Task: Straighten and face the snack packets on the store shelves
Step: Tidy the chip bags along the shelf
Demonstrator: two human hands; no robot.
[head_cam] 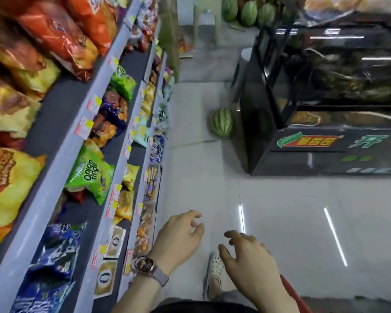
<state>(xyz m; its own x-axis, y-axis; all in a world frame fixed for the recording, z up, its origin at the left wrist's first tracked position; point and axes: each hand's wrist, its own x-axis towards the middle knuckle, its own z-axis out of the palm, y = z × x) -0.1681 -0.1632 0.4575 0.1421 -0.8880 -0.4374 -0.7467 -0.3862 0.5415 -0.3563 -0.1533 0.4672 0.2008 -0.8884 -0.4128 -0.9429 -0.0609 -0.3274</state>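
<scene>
Tiered store shelves (pixel 61 152) run along the left, stocked with snack packets. A green onion rings packet (pixel 89 175) lies tilted on the second tier. Red and yellow chip bags (pixel 9 177) fill the top tier, and blue packets (pixel 52 256) sit low on the left. My left hand (pixel 178 233), with a watch on the wrist, hovers in front of the lowest shelf edge, fingers loosely curled, holding nothing. My right hand (pixel 248 256) hangs over the aisle floor, fingers apart and empty.
A black chest freezer (pixel 314 150) stands on the right of the aisle. One watermelon (pixel 222 122) rests on the floor beside it, and more watermelons (pixel 248 13) lie at the far end near a plastic stool (pixel 204 21). My white shoe (pixel 215 274) shows below.
</scene>
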